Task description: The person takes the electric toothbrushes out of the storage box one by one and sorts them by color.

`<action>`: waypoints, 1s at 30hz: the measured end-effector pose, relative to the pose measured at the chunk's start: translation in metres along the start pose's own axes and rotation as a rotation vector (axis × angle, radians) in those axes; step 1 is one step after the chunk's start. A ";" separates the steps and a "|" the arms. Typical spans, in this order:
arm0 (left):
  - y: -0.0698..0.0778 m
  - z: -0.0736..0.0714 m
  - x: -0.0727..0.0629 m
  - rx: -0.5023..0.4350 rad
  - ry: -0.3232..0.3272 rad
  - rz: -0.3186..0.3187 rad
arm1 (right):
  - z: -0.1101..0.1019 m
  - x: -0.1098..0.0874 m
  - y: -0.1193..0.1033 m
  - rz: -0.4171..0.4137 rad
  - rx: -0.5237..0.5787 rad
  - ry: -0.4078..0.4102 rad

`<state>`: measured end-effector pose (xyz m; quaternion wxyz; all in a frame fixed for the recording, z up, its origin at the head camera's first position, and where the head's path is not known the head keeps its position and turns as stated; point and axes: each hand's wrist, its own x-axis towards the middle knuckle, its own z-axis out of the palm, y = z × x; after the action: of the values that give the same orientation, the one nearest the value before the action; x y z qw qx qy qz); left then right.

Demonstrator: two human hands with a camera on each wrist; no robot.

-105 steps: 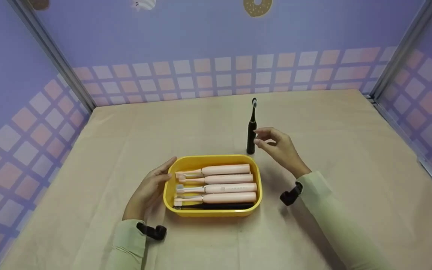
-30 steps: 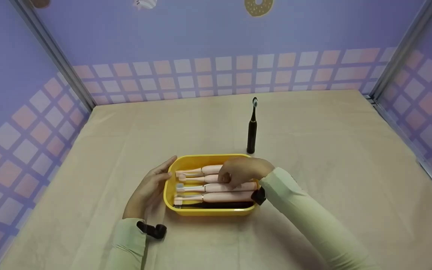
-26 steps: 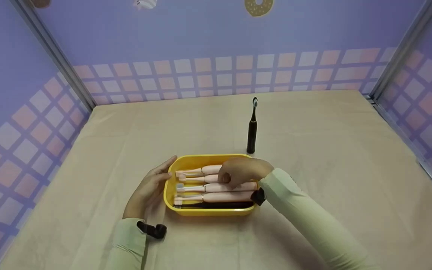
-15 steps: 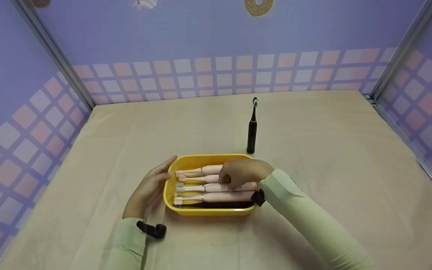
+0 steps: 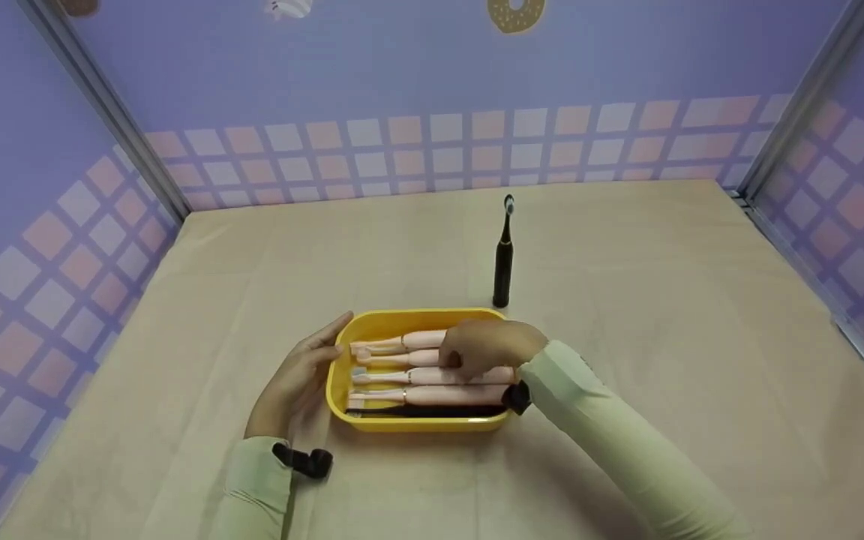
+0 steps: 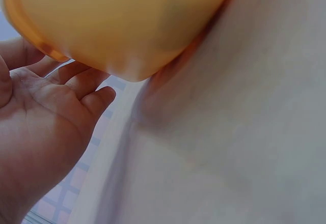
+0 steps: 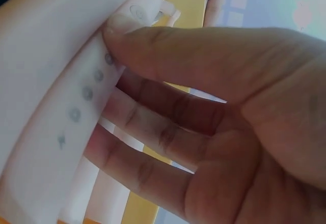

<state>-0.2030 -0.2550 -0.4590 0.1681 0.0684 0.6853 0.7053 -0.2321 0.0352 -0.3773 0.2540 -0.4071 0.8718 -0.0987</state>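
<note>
In the head view a yellow plastic basket holds several pink electric toothbrushes and one black electric toothbrush, laid side by side with heads to the left. My left hand grips the basket's left end, thumb at the rim and fingers along the outer wall. Inside the basket, my right hand pinches the handle of a pink electric toothbrush. The right wrist view shows my thumb on this toothbrush near its row of buttons, with the other fingers along its far side.
Another black electric toothbrush stands upright just behind the basket's right back corner. A beige cloth covers the table. Purple walls with a checked band and metal posts enclose the table's back and sides.
My right hand has left the standing black toothbrush and come down into the basket onto a pink one. Over the last second it has hardly moved. My left hand stays at the basket's end.
</note>
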 end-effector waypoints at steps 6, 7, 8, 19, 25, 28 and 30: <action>0.002 0.002 -0.001 -0.038 0.008 -0.010 | 0.001 0.001 0.001 -0.026 -0.008 -0.001; 0.002 0.002 -0.001 -0.038 0.000 -0.001 | 0.001 0.001 0.001 -0.037 -0.009 0.001; 0.002 0.002 -0.001 -0.039 -0.005 0.006 | 0.001 0.001 0.002 -0.048 -0.010 0.005; -0.003 -0.005 0.001 0.030 -0.033 0.030 | 0.001 0.001 0.002 -0.080 -0.019 0.005; 0.001 0.000 -0.001 -0.035 -0.020 0.021 | 0.001 0.001 0.001 -0.067 -0.018 0.002; 0.002 0.001 -0.001 -0.059 -0.014 0.007 | 0.001 0.001 0.002 -0.068 -0.010 -0.007; 0.003 0.001 -0.001 -0.071 -0.015 0.002 | 0.001 0.000 0.002 -0.074 -0.006 -0.004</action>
<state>-0.2018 -0.2541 -0.4562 0.1748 0.0681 0.6586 0.7288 -0.2330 0.0364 -0.3795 0.2508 -0.4402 0.8558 -0.1049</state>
